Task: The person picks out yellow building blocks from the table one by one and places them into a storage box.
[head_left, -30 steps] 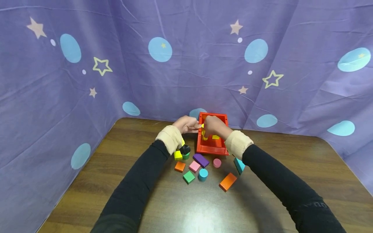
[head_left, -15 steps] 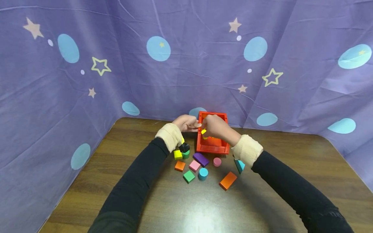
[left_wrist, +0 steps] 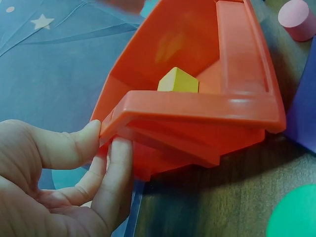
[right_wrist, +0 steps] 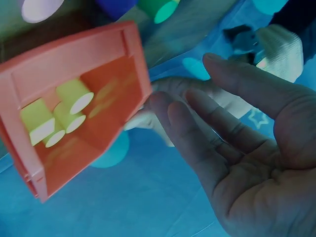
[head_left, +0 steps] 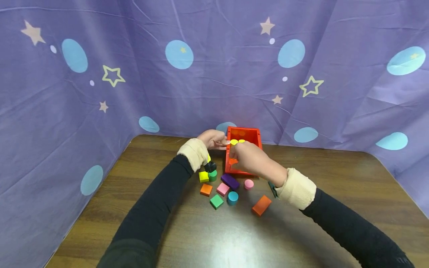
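Observation:
A red plastic bin [head_left: 244,128] stands at the back of the table. My left hand [head_left: 213,140] pinches its left rim between thumb and fingers, as the left wrist view shows. Above the bin's near part is my right hand [head_left: 252,158], holding nothing; its fingers [right_wrist: 190,143] are loosely bent in the right wrist view. Inside the bin lie several yellow cylinders [right_wrist: 74,96] and a yellow rectangular block [right_wrist: 38,120]. A yellow block [left_wrist: 180,81] also shows over the rim in the left wrist view. The right hand hides part of the bin's inside in the head view.
Before the bin lie a purple block [head_left: 229,181], pink block [head_left: 223,189], pink cylinder [head_left: 248,184], blue cylinder [head_left: 232,198], green block [head_left: 216,201], and orange blocks [head_left: 261,205]. A yellow block [head_left: 203,176] and green cylinder [head_left: 212,175] sit by the left wrist. A curtain [head_left: 214,93] hangs behind.
My right hand has drawn back toward the bin's near end and right, uncovering yellow cylinders inside. The left hand keeps its grip on the rim.

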The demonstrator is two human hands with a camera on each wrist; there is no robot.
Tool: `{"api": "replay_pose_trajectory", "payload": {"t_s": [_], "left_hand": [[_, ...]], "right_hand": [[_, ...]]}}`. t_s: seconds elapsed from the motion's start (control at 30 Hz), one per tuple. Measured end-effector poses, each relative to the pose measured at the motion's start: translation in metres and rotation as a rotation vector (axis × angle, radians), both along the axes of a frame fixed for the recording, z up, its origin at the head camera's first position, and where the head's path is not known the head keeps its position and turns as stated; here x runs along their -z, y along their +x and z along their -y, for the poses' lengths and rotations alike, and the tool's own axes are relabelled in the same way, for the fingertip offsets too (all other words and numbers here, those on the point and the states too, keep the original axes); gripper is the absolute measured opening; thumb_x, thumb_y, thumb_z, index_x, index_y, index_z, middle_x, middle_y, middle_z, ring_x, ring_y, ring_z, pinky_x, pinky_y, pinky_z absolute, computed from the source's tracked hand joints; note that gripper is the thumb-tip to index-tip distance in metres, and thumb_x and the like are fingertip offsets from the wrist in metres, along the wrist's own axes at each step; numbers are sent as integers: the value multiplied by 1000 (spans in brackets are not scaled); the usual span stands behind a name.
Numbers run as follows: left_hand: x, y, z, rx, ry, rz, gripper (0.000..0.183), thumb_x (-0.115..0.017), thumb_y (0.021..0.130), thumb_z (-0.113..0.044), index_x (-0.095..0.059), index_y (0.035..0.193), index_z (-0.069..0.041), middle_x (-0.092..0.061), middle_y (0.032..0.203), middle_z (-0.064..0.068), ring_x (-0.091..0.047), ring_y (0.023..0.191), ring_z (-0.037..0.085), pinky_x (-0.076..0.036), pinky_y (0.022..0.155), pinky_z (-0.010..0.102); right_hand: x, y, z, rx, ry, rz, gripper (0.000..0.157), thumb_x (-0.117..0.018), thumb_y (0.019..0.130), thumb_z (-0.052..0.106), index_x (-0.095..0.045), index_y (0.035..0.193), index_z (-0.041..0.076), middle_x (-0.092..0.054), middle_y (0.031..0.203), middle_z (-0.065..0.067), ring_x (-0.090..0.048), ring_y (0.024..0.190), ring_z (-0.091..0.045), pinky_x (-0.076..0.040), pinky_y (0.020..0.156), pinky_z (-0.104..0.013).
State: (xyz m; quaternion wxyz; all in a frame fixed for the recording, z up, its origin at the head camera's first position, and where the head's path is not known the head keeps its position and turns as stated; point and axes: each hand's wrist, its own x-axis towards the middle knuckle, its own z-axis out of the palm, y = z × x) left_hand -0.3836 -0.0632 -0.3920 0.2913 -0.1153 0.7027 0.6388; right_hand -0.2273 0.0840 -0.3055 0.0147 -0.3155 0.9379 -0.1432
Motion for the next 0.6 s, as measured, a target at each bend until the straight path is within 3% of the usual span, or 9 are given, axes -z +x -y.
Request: {"api": "replay_pose_trajectory", "payload": {"t_s": [0.03, 0.1, 0.13, 0.2, 0.27, 0.33, 0.47, 0.5, 0.6], "left_hand": [[-13, 14, 0, 10, -4, -1, 57, -45, 97, 12, -33, 152, 9, -49, 148, 18, -58, 122, 20, -47, 117, 34], [14, -16, 4, 34, -7, 7, 61, -51, 95, 12, -33, 153, 8, -49, 150, 18, -60, 125, 22, -53, 110, 33], [28, -32, 6, 54, -10, 11, 63, -55, 93, 12, -34, 153, 7, -53, 146, 18, -63, 121, 22, -57, 105, 33], [41, -50, 11, 94, -16, 15, 67, -59, 92, 11, -33, 154, 7, -56, 142, 17, -68, 110, 21, -61, 96, 32], [40, -54, 12, 111, -46, 16, 66, -61, 92, 10, -35, 153, 6, -58, 138, 16, -69, 107, 20, -62, 94, 31], [17, -31, 10, 112, -61, 5, 61, -57, 94, 9, -36, 151, 8, -59, 138, 16, -69, 109, 19, -61, 97, 30], [-28, 18, 6, 89, -73, -19, 45, -47, 97, 9, -44, 142, 10, -57, 141, 16, -61, 125, 19, -52, 111, 32], [-36, 26, 6, 84, -61, -19, 37, -46, 97, 10, -49, 133, 10, -57, 141, 16, -60, 127, 20, -51, 112, 33], [-47, 39, 9, 77, -38, -27, 11, -46, 96, 10, -56, 95, 7, -54, 143, 18, -56, 131, 24, -49, 115, 37]], "right_hand": [[0, 3, 1, -9, 2, 1, 21, -80, 78, 1, -64, 67, 7, -56, 62, 2, -51, 64, -15, -48, 59, -25], [0, 10, 3, -28, 7, 10, 30, -81, 79, 3, -56, 63, 10, -39, 59, 5, -38, 60, -13, -34, 54, -23], [-1, 13, 4, -38, 10, 12, 30, -82, 79, 4, -57, 63, 11, -38, 59, 6, -37, 60, -12, -32, 54, -23], [-1, 20, 7, -50, 15, 17, 20, -84, 79, 7, -66, 71, 9, -51, 63, 6, -46, 62, -10, -43, 56, -22], [-1, 26, 10, -52, 13, 38, 13, -86, 80, 10, -73, 83, 8, -65, 72, 3, -56, 63, -10, -55, 63, -24], [-1, 32, 15, -65, 7, 47, 13, -86, 81, 10, -75, 88, 8, -71, 79, 1, -60, 65, -11, -59, 67, -25], [2, 39, 24, -119, 1, 70, 16, -83, 83, 9, -69, 77, 9, -54, 63, 4, -48, 59, -11, -43, 54, -20], [3, 41, 26, -135, 4, 73, 16, -83, 83, 8, -69, 76, 9, -53, 63, 4, -47, 59, -11, -42, 53, -20], [8, 44, 33, -162, 21, 93, 8, -82, 85, 9, -74, 85, 7, -65, 71, 3, -57, 64, -12, -52, 60, -22]]}}
